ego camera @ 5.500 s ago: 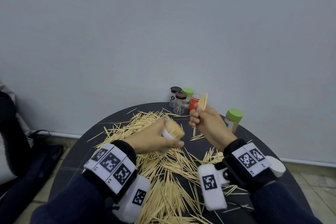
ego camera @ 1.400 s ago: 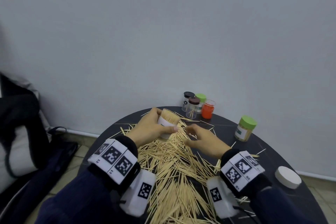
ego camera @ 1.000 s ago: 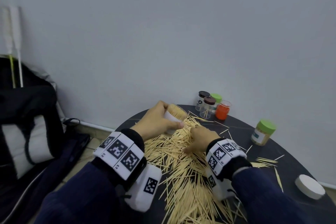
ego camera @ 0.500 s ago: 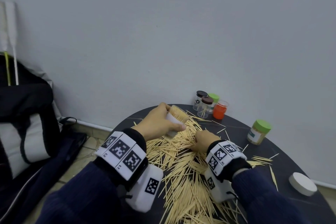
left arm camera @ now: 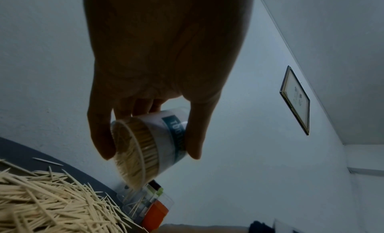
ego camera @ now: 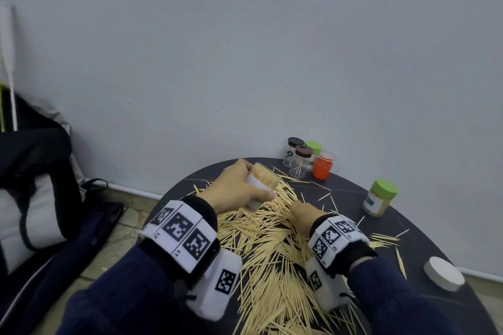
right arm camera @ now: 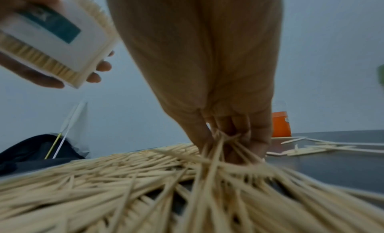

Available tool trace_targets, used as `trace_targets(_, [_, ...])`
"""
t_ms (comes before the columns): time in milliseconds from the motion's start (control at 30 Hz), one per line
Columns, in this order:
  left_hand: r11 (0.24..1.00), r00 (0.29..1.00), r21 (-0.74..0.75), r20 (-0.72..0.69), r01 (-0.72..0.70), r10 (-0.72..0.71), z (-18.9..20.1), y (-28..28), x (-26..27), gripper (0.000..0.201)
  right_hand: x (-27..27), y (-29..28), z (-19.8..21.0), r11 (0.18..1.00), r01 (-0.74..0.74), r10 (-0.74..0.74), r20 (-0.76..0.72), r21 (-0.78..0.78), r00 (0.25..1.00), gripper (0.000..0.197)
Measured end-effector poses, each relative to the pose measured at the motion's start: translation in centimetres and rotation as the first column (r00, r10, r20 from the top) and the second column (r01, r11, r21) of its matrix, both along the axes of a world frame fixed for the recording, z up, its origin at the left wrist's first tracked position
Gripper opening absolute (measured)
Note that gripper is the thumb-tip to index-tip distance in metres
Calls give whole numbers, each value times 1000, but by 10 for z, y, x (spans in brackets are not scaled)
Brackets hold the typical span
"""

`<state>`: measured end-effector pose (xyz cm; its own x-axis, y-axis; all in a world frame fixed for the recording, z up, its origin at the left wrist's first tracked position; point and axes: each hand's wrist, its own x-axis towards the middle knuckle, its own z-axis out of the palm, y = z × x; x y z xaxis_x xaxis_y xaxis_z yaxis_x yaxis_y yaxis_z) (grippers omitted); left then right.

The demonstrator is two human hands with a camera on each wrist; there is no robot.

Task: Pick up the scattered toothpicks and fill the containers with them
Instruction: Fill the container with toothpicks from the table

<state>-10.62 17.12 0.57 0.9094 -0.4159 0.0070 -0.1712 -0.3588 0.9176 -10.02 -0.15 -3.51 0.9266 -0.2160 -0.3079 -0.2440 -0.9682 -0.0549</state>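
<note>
Scattered toothpicks [ego camera: 269, 258] [right arm camera: 145, 184] [left arm camera: 41, 203] cover the middle of a dark round table [ego camera: 424, 236]. My left hand [ego camera: 236, 190] [left arm camera: 149, 138] grips a clear container [ego camera: 261, 185] [left arm camera: 149, 143] [right arm camera: 51, 39] with a white-and-teal label, tilted and packed with toothpicks, above the pile's far edge. My right hand [ego camera: 302, 212] [right arm camera: 230, 138] is down on the pile, its fingers curled round a small bunch of toothpicks [right arm camera: 224, 143].
Small jars [ego camera: 302, 160] with black, brown and green lids and an orange one [ego camera: 322, 166] [right arm camera: 280, 125] stand at the table's far edge by the wall. A green-lidded jar [ego camera: 381, 200] and a white lid [ego camera: 443, 273] sit on the right. A dark bag [ego camera: 35, 185] lies left of the table.
The right hand has gone from holding a bunch up beside the container to reaching down into the pile and gathering toothpicks. The left hand has kept holding the container, shifting slightly left.
</note>
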Motion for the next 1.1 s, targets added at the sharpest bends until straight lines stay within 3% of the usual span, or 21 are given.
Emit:
trace_targets(233, [999,1000,23,-2,24,-24,-2,-3,0,52,2,-11,-3,998,-55,54,-15,-7,998,33])
trace_targets(400, [996,998,50,-11,68,-68,-1,-5,0,57,5,-24,-13,987,11,-21,61,163,998,31])
trace_targets(467, [993,995,66,-15,95,-94,-2,-7,0,60,7,-31,-18,948,54,-90,101,314,991,27])
trace_targets(567, [988,991,80,-13,135,-134,-3,-12,-1,63,3,-40,-16,809,126,-253,146,574,956,23])
trace_targets(667, [981,986,102,-11,167,-166,-4,-20,-2,66,-3,-47,-12,578,130,-387,130,806,913,28])
trace_targets(767, [971,978,117,-24,210,-209,-5,-29,-4,67,-7,-54,-7,324,66,-482,105,944,870,29])
trace_targets(867, [965,973,123,-25,232,-231,-7,-39,-7,63,-13,-60,1,146,-44,-517,114,988,848,28])
trace_targets(1100, [941,961,194,-56,276,-270,-12,-55,-13,59,-34,-55,33,-110,-375,-568,251,920,783,33])
